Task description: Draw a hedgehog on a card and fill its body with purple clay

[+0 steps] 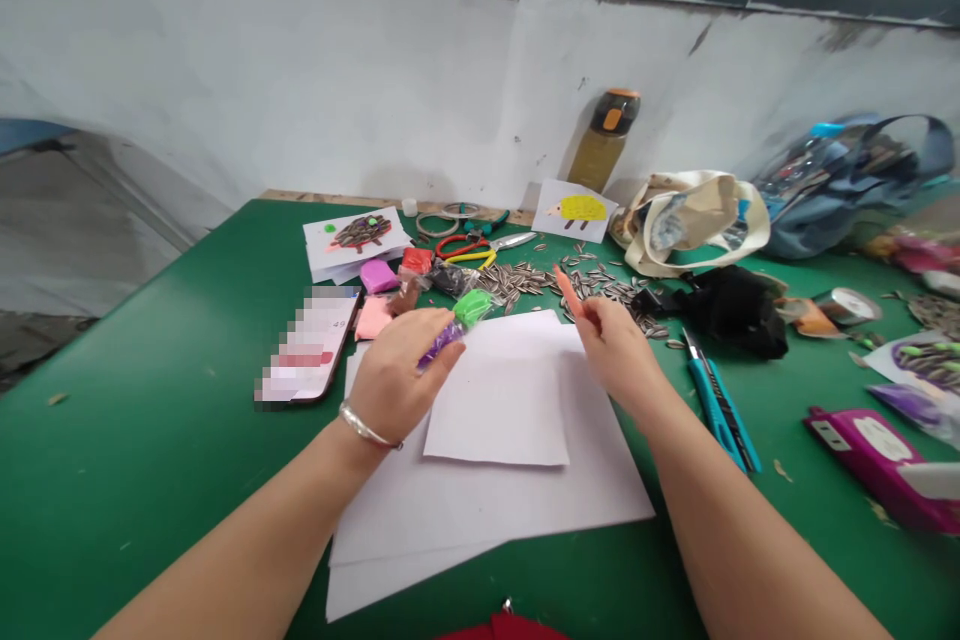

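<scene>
My left hand [405, 370], a silver bangle on its wrist, is closed around a purple clay packet [441, 344] above the paper's left part. A bright green clay packet [472, 306] shows just beyond the fingertips; I cannot tell whether it is held too. In my right hand [615, 345] a slim orange-pink piece [568, 290] is pinched, pointing up and away; its kind is unclear. Between the hands a small white sheet [499, 410] lies on larger white sheets [480, 510]. Pink [373, 318], magenta [379, 276] and red [416, 261] packets lie beyond my left hand.
A phone [311, 345] lies at the left. Sunflower seeds [517, 280] spread behind the paper, near scissors [514, 241] and red-handled pliers [461, 244]. A teal utility knife [720, 405] lies right with its blade out. Hedgehog pictures [574, 210], a bottle [604, 140] and bags [694, 220] stand at the back.
</scene>
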{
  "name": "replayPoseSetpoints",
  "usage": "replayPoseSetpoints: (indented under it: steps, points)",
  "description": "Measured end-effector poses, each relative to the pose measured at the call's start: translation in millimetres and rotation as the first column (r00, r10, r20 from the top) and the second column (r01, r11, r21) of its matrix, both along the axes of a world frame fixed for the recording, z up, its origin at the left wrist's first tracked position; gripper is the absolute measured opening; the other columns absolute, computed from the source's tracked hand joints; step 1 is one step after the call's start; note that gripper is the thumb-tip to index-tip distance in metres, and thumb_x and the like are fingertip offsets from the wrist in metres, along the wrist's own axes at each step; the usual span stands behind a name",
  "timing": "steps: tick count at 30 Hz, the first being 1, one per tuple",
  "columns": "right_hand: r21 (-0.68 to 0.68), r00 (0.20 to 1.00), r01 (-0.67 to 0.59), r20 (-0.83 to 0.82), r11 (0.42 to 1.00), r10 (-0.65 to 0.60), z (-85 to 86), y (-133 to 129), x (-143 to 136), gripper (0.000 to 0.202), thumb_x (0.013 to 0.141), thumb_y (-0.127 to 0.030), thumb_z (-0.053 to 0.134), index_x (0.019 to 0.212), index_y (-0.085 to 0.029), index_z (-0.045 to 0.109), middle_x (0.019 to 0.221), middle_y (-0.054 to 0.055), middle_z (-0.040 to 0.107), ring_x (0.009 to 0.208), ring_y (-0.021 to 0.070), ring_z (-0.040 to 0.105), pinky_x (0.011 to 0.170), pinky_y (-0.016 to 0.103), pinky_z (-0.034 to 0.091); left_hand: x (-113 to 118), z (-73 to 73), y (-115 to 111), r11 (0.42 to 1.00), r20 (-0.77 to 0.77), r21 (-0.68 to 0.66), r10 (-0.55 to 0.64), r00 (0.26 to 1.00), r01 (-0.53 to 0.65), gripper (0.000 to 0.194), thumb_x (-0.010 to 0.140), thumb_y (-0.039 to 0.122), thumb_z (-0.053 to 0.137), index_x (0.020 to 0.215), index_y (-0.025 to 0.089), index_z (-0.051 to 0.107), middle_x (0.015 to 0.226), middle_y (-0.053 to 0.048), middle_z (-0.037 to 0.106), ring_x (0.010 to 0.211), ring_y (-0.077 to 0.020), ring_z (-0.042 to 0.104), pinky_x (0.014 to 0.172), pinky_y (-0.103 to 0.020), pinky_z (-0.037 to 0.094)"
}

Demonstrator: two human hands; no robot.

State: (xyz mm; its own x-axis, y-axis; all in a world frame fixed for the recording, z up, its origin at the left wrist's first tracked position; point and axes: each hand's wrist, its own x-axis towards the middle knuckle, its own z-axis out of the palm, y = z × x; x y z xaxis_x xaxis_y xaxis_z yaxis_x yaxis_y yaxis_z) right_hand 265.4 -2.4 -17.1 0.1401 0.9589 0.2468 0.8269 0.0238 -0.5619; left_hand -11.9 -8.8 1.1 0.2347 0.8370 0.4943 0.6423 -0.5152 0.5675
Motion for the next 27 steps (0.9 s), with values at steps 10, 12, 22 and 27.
replayPoseSetpoints:
  steps: [10,12,22,27]
  points:
    - [-0.07,0.866,-0.468,-0.235,0.881,0.441,29.7,-46.1,-64.5,0.015,0.098,-0.029,0.038,0.101,-0.022,0.051,0.085,0.001,0.06,0.071,0.0149,0.053,0.063,0.027,0.041,14.4,10.1,-9.7,0.715,0.574,-0.567,-0.013,0.819,0.409,0.038,0.077,0.046,0.072,0.101,0.016,0.073,0.112,-0.011,0.069,0.082,-0.0188,0.066,0.078,-0.033,0.054]
    - [-0.045,0.826,-0.516,-0.292,0.856,0.482,28.4,-48.2,-70.8,0.013,0.098,-0.028,0.039,0.099,-0.022,0.051,0.088,0.002,0.061,0.074,0.0148,0.054,0.065,0.028,0.042,16.4,11.2,-9.7,0.692,0.606,-0.59,0.04,0.794,0.416,0.03,0.075,0.044,0.074,0.084,0.016,0.076,0.105,-0.01,0.07,0.07,-0.014,0.062,0.07,-0.03,0.053]
    - [0.085,0.708,-0.566,-0.459,0.82,0.537,12.7,-44.8,-77.1,0.074,0.079,-0.036,0.072,0.143,-0.032,0.036,0.131,0.01,0.053,0.109,0.0237,0.056,0.093,0.044,0.049,24.4,13.8,-17.5,0.436,0.803,-0.578,0.15,0.577,0.69,0.034,0.076,0.049,0.074,0.082,0.016,0.077,0.084,-0.01,0.071,0.071,-0.0162,0.061,0.064,-0.026,0.049]
    - [0.127,0.502,-0.653,-0.666,0.746,0.552,22.8,-40.8,-73.8,0.052,0.08,-0.039,0.071,0.13,-0.031,0.056,0.121,0.005,0.06,0.113,0.0223,0.056,0.098,0.041,0.047,29.0,14.5,-25.0,0.323,0.85,-0.511,0.049,0.525,0.797,0.04,0.086,0.052,0.062,0.094,0.016,0.077,0.095,-0.012,0.072,0.09,-0.0228,0.065,0.079,-0.031,0.051]
